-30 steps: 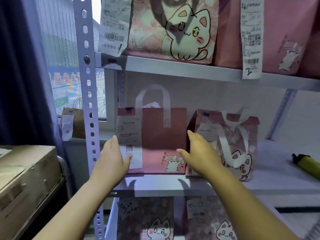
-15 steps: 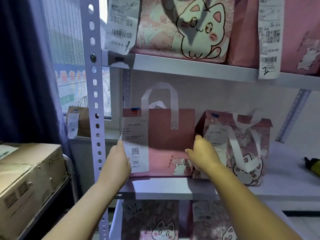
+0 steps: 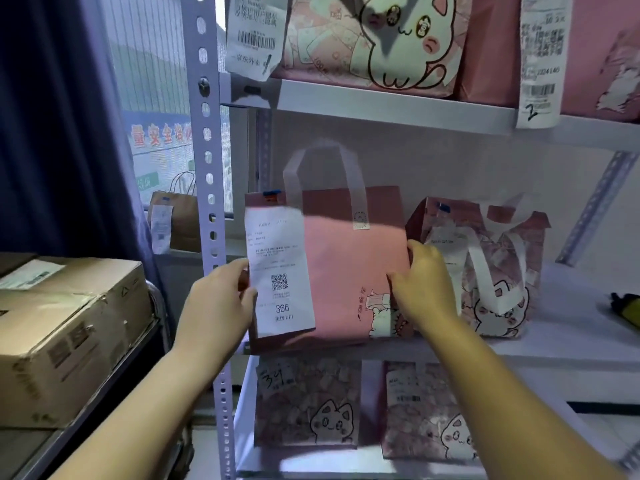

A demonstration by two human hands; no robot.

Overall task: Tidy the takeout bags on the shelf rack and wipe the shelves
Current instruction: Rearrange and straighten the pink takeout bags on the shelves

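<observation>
A plain pink takeout bag (image 3: 346, 265) with white handles and a receipt marked 366 stands at the left end of the middle shelf (image 3: 554, 348), its base over the front edge. My left hand (image 3: 218, 299) grips its left side, thumb on the receipt. My right hand (image 3: 426, 289) grips its right edge. A patterned pink cat bag (image 3: 498, 265) stands just right of it, touching my right hand. More cat bags sit on the upper shelf (image 3: 398, 105) and on the lower shelf.
The rack's perforated upright post (image 3: 207, 168) rises just left of my left hand. Cardboard boxes (image 3: 65, 334) fill a cart at the left. A brown paper bag (image 3: 180, 216) sits on the window sill. A yellow-and-black object (image 3: 627, 310) lies at the shelf's right.
Both hands have closed round the plain pink bag's sides and drawn it toward the shelf's front edge. The view has moved closer.
</observation>
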